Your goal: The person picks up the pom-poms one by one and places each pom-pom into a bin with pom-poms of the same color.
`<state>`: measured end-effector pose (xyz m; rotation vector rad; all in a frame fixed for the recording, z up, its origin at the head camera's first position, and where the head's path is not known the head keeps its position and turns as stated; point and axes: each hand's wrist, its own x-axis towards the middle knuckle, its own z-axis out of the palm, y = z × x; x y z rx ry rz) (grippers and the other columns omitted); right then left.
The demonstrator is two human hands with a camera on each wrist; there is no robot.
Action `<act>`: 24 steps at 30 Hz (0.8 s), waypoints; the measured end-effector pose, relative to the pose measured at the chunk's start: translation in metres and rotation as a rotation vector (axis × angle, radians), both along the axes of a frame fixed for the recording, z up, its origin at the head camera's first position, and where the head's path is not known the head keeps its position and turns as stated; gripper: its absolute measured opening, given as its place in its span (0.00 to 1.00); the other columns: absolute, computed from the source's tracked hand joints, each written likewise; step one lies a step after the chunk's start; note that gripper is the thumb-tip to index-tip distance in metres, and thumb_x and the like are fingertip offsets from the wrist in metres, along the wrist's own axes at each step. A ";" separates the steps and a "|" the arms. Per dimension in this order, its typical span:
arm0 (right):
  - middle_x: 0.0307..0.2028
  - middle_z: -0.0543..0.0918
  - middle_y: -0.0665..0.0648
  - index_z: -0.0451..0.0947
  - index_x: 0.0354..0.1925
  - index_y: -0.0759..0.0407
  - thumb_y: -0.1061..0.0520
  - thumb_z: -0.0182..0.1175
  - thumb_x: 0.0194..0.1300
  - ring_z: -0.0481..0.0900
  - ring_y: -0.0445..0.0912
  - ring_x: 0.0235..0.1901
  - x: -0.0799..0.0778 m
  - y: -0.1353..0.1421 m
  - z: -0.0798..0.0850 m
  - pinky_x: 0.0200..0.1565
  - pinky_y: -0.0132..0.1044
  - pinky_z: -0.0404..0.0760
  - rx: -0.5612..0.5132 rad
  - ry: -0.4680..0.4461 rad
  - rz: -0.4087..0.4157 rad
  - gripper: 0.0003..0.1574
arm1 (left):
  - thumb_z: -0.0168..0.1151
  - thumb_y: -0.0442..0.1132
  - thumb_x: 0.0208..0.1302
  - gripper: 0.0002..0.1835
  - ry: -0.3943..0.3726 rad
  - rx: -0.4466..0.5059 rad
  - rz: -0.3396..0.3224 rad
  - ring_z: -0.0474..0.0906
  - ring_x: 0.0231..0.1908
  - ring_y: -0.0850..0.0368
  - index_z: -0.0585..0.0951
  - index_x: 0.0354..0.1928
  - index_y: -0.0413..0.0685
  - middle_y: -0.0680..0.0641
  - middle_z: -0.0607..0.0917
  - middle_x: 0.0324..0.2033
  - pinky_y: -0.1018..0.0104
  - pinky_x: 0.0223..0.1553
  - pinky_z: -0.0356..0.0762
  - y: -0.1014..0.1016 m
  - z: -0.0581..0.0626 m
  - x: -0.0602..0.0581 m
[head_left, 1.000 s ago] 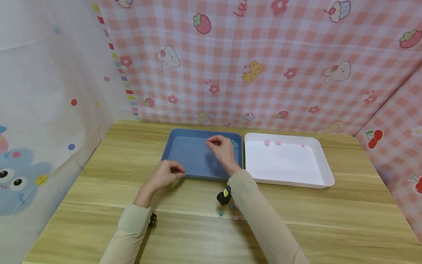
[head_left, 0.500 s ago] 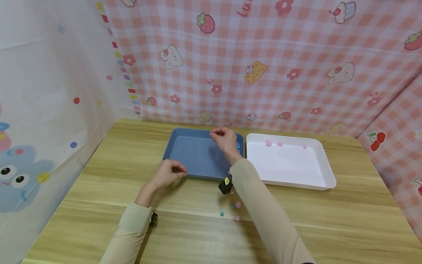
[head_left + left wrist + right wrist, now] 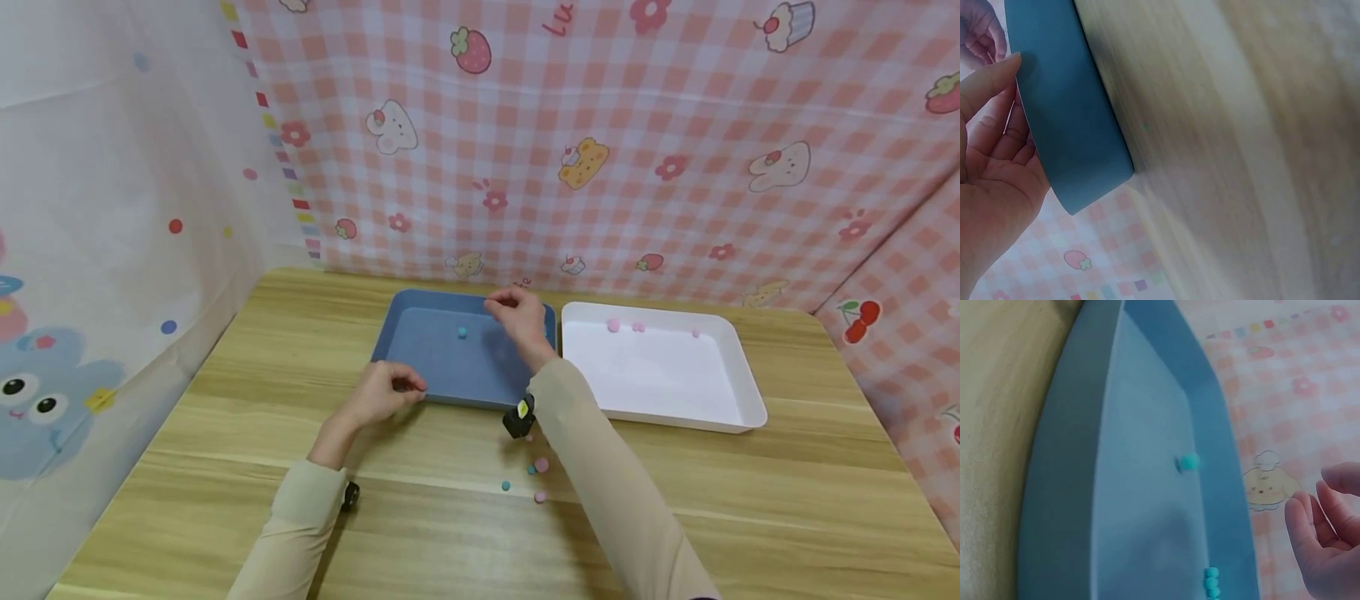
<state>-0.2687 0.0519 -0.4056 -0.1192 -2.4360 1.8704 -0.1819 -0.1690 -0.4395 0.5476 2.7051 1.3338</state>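
Note:
The blue-grey tray (image 3: 431,358) lies on the wooden table. At its front left corner my left hand (image 3: 382,393) holds the rim; the left wrist view shows the thumb tip (image 3: 1015,61) at the rim's edge and the other fingers behind the wall. My right hand (image 3: 522,325) is over the tray's far right part, thumb and fingertips apart with nothing between them. Left of it a small teal ball (image 3: 462,332) shows against the tray floor. In the right wrist view, several teal balls (image 3: 1212,582) line the tray's far side, mostly hidden by the hand in the head view.
A white tray (image 3: 652,375) stands close to the right, with several pink balls (image 3: 613,325) along its far side. On the table near the right forearm lie loose pink balls (image 3: 541,497) and teal balls (image 3: 506,486). A checked cloth (image 3: 487,150) hangs behind the table.
My right hand has moved slightly back and right, and its fingers have let go of a teal ball, which now shows over the blue-grey tray. The left hand stays at the rim.

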 end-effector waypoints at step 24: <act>0.36 0.81 0.55 0.78 0.44 0.69 0.62 0.62 0.61 0.78 0.40 0.33 0.066 0.050 0.018 0.41 0.32 0.78 -0.101 0.008 0.178 0.14 | 0.65 0.24 0.52 0.02 0.031 0.022 -0.003 0.78 0.28 0.57 0.83 0.29 0.32 0.42 0.85 0.26 0.71 0.31 0.76 0.000 -0.002 -0.001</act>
